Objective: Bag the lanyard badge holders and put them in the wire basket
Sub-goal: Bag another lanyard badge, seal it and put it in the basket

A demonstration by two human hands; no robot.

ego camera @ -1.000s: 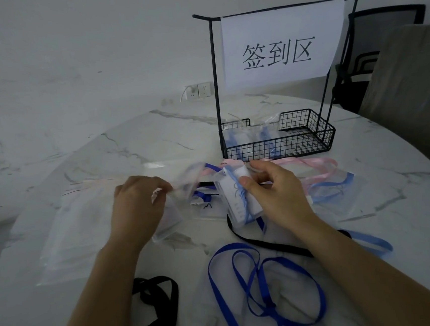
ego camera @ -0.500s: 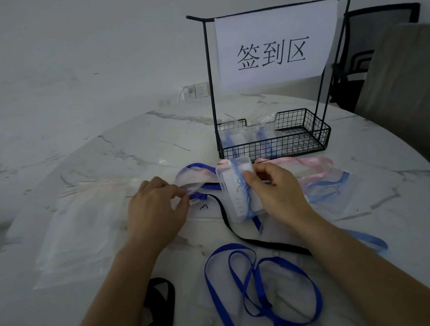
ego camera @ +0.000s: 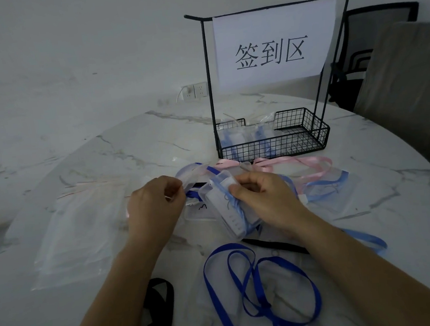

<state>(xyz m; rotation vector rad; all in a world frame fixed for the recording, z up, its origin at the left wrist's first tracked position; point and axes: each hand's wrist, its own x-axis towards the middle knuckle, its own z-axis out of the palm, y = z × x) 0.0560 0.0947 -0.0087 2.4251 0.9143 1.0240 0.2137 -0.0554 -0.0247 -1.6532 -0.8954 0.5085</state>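
My right hand grips a clear badge holder with a light blue lanyard wound around it, held just above the table. My left hand pinches the edge of a clear plastic bag right beside the holder's upper end. The black wire basket stands behind my hands and holds two bagged badge holders at its left end.
A pile of clear bags lies at the left. A dark blue lanyard, a black lanyard, a pink lanyard and a light blue one in a bag lie on the marble table. A paper sign hangs on the basket frame.
My hands have drawn closer together. The left hand has brought the bag's edge up to the holder, which the right hand has tilted and kept hold of.
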